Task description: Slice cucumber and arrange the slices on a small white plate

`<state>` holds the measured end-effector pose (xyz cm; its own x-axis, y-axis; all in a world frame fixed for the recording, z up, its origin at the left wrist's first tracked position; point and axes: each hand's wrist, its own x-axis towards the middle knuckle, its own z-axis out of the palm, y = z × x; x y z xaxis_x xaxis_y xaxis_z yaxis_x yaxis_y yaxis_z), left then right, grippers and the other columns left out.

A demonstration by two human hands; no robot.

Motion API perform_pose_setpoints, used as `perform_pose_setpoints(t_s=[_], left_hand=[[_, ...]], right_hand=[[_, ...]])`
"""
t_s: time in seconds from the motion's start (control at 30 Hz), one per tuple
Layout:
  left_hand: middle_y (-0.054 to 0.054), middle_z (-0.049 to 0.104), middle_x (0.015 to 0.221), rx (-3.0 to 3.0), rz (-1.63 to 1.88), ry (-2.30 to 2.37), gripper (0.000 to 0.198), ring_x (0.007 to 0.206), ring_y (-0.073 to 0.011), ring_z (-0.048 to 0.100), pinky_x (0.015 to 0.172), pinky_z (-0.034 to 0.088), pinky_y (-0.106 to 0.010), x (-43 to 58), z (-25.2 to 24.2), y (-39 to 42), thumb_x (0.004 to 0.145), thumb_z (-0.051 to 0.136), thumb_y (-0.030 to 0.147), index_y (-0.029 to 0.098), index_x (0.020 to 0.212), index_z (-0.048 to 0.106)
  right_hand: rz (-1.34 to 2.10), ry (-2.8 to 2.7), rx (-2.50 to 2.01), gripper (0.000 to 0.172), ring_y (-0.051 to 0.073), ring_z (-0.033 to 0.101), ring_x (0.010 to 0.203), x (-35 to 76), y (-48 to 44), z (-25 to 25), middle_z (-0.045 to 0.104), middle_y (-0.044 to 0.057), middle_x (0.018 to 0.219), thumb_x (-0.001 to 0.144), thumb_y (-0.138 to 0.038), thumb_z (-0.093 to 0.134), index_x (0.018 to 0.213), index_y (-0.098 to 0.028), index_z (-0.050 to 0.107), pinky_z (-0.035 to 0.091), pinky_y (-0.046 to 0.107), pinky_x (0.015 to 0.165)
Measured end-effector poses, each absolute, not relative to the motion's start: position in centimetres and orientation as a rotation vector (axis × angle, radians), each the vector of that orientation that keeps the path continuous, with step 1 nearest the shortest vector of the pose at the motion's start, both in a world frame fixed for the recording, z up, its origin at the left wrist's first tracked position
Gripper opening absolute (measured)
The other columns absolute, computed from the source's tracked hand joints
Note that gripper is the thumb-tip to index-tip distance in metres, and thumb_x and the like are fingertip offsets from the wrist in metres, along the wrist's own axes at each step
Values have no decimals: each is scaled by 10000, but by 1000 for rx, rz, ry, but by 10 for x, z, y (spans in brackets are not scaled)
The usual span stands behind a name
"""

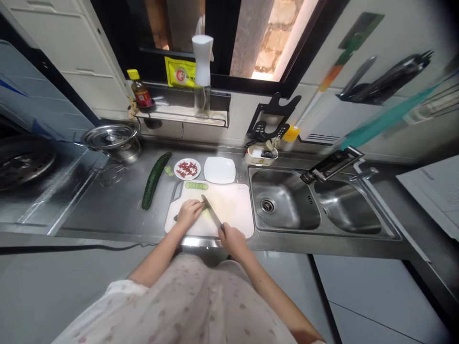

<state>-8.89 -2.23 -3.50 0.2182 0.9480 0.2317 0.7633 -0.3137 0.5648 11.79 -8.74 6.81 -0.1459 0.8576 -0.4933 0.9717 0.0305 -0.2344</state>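
A white cutting board (233, 205) lies on the steel counter in front of me. My left hand (189, 212) is curled over a piece of cucumber, mostly hidden under the fingers. My right hand (231, 238) grips the handle of a knife (211, 211), its blade angled toward my left hand. A row of cucumber slices (196, 186) lies at the board's far edge. A whole cucumber (153, 179) rests on the counter to the left of the board.
Behind the board sit a small plate of red pieces (187, 168) and an empty white square plate (219, 169). A double sink (287, 203) with a tap (332, 165) is to the right. A steel pot (114, 138) and stove stand at the left.
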Motion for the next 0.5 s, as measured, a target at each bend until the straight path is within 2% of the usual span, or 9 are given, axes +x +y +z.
perform_pose_setpoints(t_s=[0.5], left_hand=[[-49, 694, 919, 2201, 846, 1573, 225, 870, -178, 583, 807, 432, -317, -89, -39, -20, 925, 514, 309, 222, 944, 721]], right_hand=[[-779, 2103, 1806, 266, 207, 644, 886, 130, -90, 79, 691, 92, 958, 969, -340, 350, 1042, -197, 562, 329, 267, 646]])
